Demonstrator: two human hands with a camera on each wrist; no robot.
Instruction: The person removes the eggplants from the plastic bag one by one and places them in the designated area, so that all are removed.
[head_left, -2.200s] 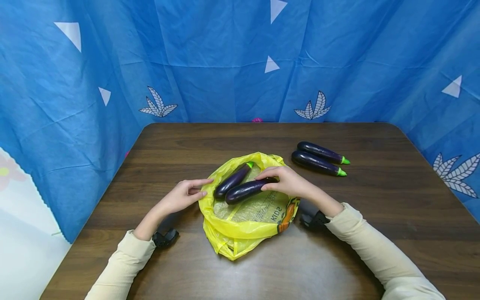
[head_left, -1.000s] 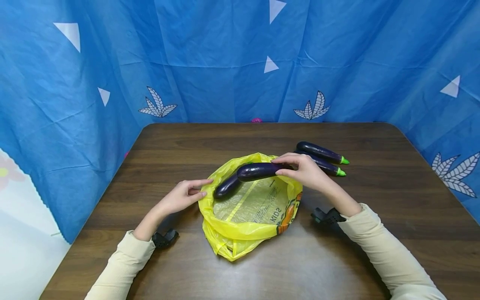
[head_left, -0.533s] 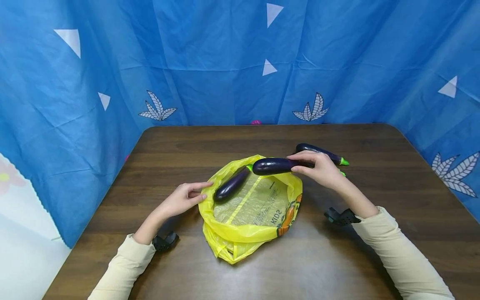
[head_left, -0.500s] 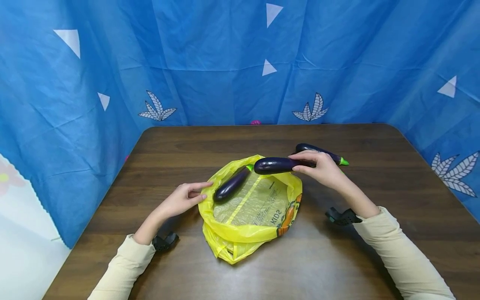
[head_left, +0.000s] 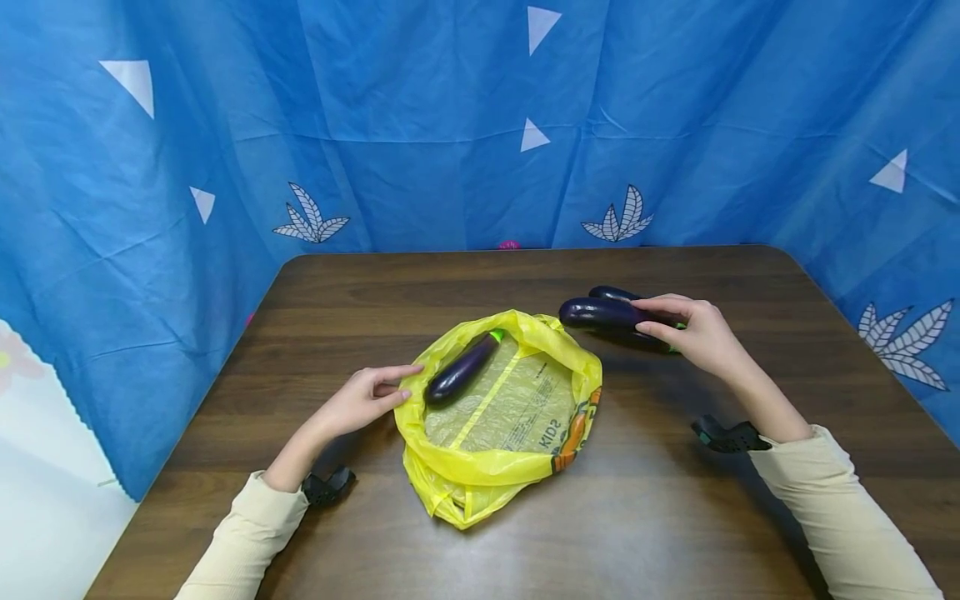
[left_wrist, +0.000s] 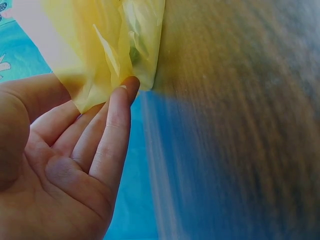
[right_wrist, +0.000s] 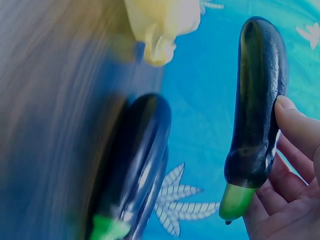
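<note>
A yellow plastic bag [head_left: 480, 467] sits with its mouth spread wide on the table, one dark purple eggplant [head_left: 462, 368] inside it by the left wall. At the bag's left rim, my left hand [head_left: 363, 398] pinches the plastic [left_wrist: 107, 50] between thumb and fingers. My right hand [head_left: 701, 333] grips another eggplant [right_wrist: 257, 100] near its green stem end, raised above the table to the right of the bag. Below and behind it lie two more eggplants [right_wrist: 135, 155] side by side, partly hidden in the head view by the held one and the hand.
The brown wood-grain table [head_left: 360, 292] runs back to a blue patterned curtain [head_left: 450, 125]. A black wrist camera [head_left: 327, 486] is strapped to the left wrist, another wrist camera [head_left: 727, 435] to the right. White cloth [head_left: 52, 450] shows at the far left.
My right hand has lifted an eggplant out of the bag and carried it rightward, over the two lying on the table. My left hand has stayed at the bag's rim.
</note>
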